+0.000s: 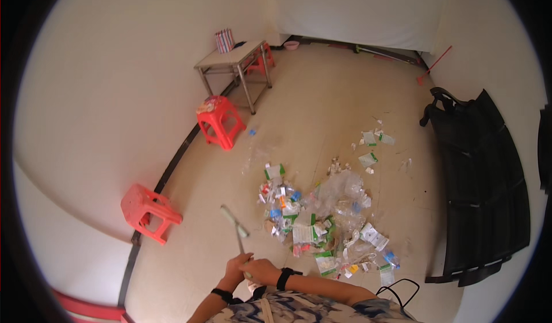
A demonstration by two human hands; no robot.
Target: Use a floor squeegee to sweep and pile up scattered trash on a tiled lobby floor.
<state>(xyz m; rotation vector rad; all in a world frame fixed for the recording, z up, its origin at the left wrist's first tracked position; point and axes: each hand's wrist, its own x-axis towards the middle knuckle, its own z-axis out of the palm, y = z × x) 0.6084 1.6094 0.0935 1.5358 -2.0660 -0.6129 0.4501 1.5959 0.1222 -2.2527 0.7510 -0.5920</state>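
Observation:
My left hand (pixel 236 267) and my right hand (pixel 261 272) are closed close together on the handle of a long-handled floor tool (pixel 240 242), a broom or a mop. Its narrow, pale green head (pixel 234 220) is on or just above the floor, left of a heap of litter. In the heap lie clear plastic packaging (pixel 340 189), crumpled paper, green-and-white printed packets (pixel 304 233) and plastic bottles, one with a blue label (pixel 391 259). A black band circles each wrist. The grip end of the handle is mostly hidden by my hands.
Loose packets (pixel 368 160) and scraps lie beyond the heap. A black sofa (pixel 483 185) stands at the right. Along the left wall are red plastic stools (pixel 221 122) and a metal-legged table (pixel 230 57) with a striped bag (pixel 224 41). A red-handled tool (pixel 435 65) leans at the far right.

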